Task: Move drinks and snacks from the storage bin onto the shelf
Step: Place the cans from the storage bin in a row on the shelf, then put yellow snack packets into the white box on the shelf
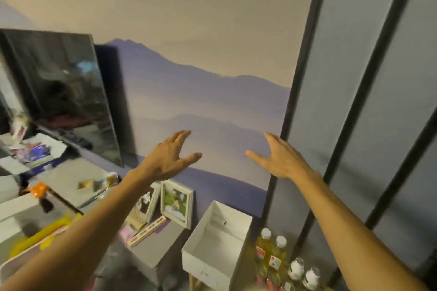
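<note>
- While both hands are lifted in front of the wall (212,101), neither carries anything: the left hand (169,157) and the right hand (279,159) each have the grip apart, with fingers spread and palms facing each other.
- Judging by this, the step in hand is a reach for the next item, and nothing is being carried to the shelf (246,267) at this moment.
- What looks like the storage bin (14,264) sits low on the left with yellow packets (42,234) in it, so the hands should drop there with the gaze following.
- Taking one item per hand and gripping it round the middle would suit best.
- Each should be set upright in the free space beside the bottles, coming in from above, since tall narrow bottles tip easily.
- Counted on the shelf: two yellow bottles (263,247) with white caps and two white bottles (295,268) standing close together, which makes four drinks.
- Red shapes at the bottom edge may be more, but that cannot be told.
- Also present are one open white box (203,267) just left of the bottles, and two picture frames (176,203) leaning against the wall.
</note>
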{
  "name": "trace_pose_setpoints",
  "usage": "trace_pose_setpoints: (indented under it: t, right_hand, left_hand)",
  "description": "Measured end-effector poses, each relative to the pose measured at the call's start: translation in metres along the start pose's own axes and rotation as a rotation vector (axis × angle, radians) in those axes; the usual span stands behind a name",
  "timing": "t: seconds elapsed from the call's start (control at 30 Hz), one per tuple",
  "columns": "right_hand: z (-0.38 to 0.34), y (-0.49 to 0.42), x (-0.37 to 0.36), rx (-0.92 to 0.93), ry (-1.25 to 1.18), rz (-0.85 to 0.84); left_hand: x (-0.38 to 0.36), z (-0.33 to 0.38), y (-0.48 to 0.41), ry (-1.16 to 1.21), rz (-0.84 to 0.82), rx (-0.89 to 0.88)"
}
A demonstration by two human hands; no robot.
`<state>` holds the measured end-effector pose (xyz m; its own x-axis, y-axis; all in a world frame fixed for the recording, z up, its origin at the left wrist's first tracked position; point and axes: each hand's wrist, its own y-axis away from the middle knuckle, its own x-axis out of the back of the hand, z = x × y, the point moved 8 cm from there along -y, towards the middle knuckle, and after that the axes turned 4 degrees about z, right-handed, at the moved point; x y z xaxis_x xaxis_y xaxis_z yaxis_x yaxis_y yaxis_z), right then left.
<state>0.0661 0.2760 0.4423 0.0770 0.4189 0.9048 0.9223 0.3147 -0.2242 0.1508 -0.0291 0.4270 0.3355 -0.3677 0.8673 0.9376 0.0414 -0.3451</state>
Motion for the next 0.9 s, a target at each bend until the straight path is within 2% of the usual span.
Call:
trace_pose_setpoints:
  t: [0.3, 0.53, 0.73, 0.9]
  right_hand:
    - [-0.226, -0.038, -0.111, 0.343, -0.041, -0.172]
    - [-0.39, -0.052, -0.2, 0.513, -0.082, -0.253]
    - [-0.473, -0.065, -0.285, 0.569, -0.076, -0.341]
    - [-0.522, -0.084, -0.363, 0.586, -0.095, -0.443]
  left_hand:
    - [0.116, -0.184, 0.124, -0.09, 0.114, 0.397]
    - [0.175, -0.31, 0.192, -0.14, 0.162, 0.557]
    - [0.176, -0.407, 0.224, -0.102, 0.122, 0.698]
    - [0.147, -0.473, 0.231, -0.069, 0.116, 0.735]
